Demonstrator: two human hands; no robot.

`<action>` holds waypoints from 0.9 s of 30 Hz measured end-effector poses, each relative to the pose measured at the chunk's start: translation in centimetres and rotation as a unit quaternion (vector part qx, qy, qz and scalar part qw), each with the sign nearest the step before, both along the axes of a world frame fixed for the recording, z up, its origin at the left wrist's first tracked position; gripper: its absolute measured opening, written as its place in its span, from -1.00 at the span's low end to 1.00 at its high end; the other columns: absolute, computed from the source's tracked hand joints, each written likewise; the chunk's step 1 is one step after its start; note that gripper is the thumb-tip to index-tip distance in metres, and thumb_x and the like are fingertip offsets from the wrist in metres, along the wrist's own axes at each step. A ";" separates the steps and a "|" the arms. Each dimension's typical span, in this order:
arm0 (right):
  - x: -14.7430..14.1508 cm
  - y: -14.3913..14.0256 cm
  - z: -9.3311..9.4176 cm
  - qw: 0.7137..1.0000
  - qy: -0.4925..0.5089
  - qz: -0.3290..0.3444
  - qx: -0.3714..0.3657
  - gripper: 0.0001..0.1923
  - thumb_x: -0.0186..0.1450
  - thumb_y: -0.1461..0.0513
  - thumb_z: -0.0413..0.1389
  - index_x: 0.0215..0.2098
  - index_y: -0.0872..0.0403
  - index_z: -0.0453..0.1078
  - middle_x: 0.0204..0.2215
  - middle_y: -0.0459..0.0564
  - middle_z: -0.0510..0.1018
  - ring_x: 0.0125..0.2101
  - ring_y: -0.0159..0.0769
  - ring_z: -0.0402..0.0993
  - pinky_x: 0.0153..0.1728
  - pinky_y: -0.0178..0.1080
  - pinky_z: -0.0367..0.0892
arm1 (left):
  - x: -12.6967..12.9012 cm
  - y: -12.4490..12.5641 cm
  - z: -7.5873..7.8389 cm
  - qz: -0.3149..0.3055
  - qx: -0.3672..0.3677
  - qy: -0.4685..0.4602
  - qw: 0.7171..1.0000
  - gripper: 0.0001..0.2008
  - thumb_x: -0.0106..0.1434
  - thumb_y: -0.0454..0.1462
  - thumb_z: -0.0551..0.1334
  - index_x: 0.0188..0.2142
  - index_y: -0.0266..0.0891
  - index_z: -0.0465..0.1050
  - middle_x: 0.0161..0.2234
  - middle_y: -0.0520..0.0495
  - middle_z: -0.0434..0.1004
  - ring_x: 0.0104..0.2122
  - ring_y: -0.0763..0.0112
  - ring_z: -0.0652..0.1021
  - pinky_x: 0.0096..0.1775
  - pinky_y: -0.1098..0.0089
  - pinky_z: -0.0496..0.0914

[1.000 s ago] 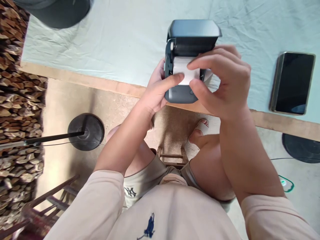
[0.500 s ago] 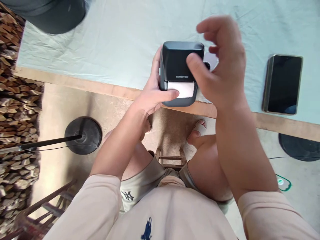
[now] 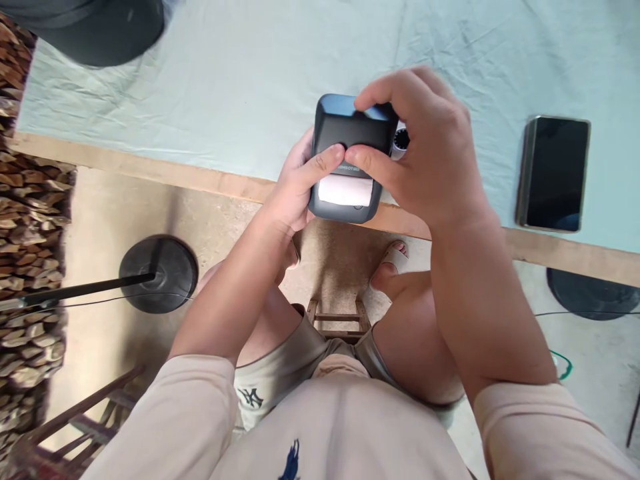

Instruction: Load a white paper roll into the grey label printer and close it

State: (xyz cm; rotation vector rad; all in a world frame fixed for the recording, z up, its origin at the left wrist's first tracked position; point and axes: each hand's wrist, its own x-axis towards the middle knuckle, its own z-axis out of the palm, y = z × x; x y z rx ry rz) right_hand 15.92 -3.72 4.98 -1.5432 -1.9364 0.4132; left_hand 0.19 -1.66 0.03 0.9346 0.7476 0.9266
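Observation:
A dark label printer (image 3: 330,131) with NIIMBOT lettering is held over the table's near edge. White label paper (image 3: 345,191) sticks out of its front slot. My left hand (image 3: 303,180) grips the printer's left side, its thumb lying on the lid. My right hand (image 3: 425,143) is on the printer too: the thumb presses the lid beside the left thumb, and the forefinger curls over the far edge. Behind my right hand shows part of a white round thing with a dark centre (image 3: 401,139), mostly hidden.
A pale green cloth (image 3: 240,87) covers the table. To the right lies a phone-like black-screened device (image 3: 556,173); at the far left stands a dark container (image 3: 100,30). Below are a black round stand base (image 3: 159,273), a wooden stool (image 3: 340,319) and stacked firewood (image 3: 30,253).
My right hand has come down onto the printer, its forefinger now at the far edge. My left thumb has moved from the label paper up onto the lid.

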 end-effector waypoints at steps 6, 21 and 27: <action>0.6 0.0 0.0 0.998 0.021 0.022 0.050 -0.57 0.14 0.23 0.22 -0.01 0.06 0.37 -0.01 0.03 0.43 -0.01 -0.25 0.36 0.01 -0.18 0.30 | 0.5 0.1 -0.2 0.027 -0.045 -0.020 0.998 -0.66 0.27 -0.08 0.15 -0.10 -0.24 0.48 -0.31 -0.07 0.61 0.01 0.07 0.58 -0.18 0.26 0.55; 0.9 -0.1 -0.4 0.999 0.013 0.042 0.019 -0.48 0.09 0.31 0.23 0.02 -0.02 0.34 0.07 0.00 0.37 0.04 -0.32 0.35 -0.04 -0.24 0.37 | 0.3 1.3 -1.2 0.032 -0.129 -0.097 0.986 -0.63 0.39 -0.05 -0.02 -0.22 -0.14 0.51 -0.23 -0.03 0.66 0.27 0.21 0.32 0.21 0.26 0.35; 0.5 -0.4 0.1 0.999 0.045 -0.003 0.029 -0.56 0.09 0.22 0.29 -0.07 -0.07 0.33 -0.03 0.01 0.35 -0.05 -0.31 0.37 -0.12 -0.23 0.39 | 0.5 1.0 -0.7 0.039 -0.100 -0.116 0.987 -0.68 0.33 -0.03 0.09 -0.27 -0.15 0.51 -0.28 -0.04 0.66 0.28 0.12 0.30 0.20 0.19 0.36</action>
